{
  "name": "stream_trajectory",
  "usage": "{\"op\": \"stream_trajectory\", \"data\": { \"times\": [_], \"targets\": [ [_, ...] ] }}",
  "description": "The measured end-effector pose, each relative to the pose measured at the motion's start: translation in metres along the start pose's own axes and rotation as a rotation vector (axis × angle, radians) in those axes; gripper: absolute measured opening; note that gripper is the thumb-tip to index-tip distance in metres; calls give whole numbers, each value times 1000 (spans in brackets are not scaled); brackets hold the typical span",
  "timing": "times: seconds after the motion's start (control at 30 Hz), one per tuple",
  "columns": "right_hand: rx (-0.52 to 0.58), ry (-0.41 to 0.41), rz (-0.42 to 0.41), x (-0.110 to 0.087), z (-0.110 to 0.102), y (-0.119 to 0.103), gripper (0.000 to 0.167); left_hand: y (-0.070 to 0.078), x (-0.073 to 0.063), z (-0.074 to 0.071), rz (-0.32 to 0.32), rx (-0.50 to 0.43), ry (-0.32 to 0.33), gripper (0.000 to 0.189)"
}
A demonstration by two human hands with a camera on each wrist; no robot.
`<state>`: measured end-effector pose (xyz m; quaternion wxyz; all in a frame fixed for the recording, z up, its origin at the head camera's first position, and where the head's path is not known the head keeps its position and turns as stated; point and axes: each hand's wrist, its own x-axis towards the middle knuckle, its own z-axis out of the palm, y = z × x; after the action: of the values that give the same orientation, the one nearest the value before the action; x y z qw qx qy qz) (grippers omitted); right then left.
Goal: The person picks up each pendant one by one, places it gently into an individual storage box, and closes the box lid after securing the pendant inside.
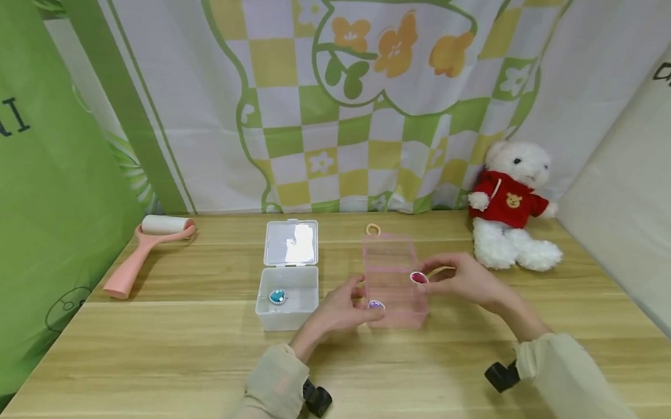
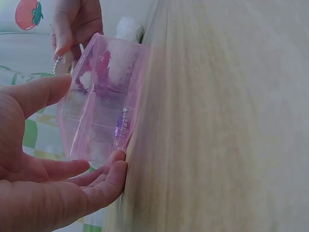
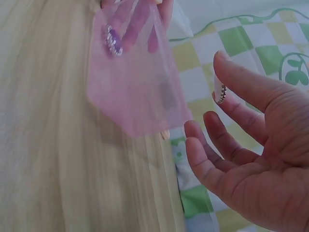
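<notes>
Left hand (image 1: 339, 306): nearest the front edge of the tabletop (image 1: 194, 366), my thumb and fingers spread wide about the left side of the pink box; how firmly they press, I cannot tell.
Pink box (image 1: 406, 320): between my hands, its lid (image 1: 390, 249) opened back toward the tabletop's far edge; box and lid together run front to back.
Purple gem (image 1: 376, 305): inside, by the box's front left corner, just beside my left thumb.
Red gem (image 1: 419, 277): above the box's right rim and apart from it, the cavity lying below and leftward; its long axis runs left to right, right end angled slightly toward the front edge.
Right hand (image 1: 470, 281): the nearer one to the red gem, pinching it narrowly between my thumb and forefinger, other fingers loosely bent.
White box (image 1: 284, 323): to the left, open, a blue gem (image 1: 278, 296) inside.
Teddy bear (image 1: 499, 204): seated by the tabletop's far right corner.
</notes>
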<state>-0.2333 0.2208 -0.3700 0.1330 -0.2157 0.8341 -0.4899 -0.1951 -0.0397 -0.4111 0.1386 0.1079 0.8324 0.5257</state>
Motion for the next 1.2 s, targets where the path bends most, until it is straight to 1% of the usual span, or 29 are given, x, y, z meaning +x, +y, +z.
{"op": "stream_trajectory", "data": {
  "times": [0.13,0.23,0.37,0.5,0.57,0.73,0.83,0.9,0.97,1.2],
  "targets": [
    [-29,-7,-6,11,5,-4,36,0,1,0,-3,-10,0,84],
    [-48,-21,-29,20,10,-6,36,-1,1,0,1,-20,2,83],
    [-37,-76,-67,32,19,-9,33,-3,1,0,15,-34,-7,80],
    [-59,-125,-112,42,26,-8,31,-4,2,0,28,-29,-13,79],
    [-72,-148,-134,44,28,-7,29,-4,2,0,23,-29,-10,80],
    [-86,-179,-142,44,27,-7,29,-3,3,-1,19,-1,-4,83],
    [-102,-168,-155,42,27,-7,30,-2,2,-2,19,30,4,85],
    [-119,-160,-178,42,28,-7,30,-2,2,-3,19,41,11,85],
    [-140,-151,-188,41,29,-7,29,-1,2,-3,18,43,15,85],
    [-246,-125,-172,39,33,-6,28,0,1,-2,20,20,7,83]
  ]
}}
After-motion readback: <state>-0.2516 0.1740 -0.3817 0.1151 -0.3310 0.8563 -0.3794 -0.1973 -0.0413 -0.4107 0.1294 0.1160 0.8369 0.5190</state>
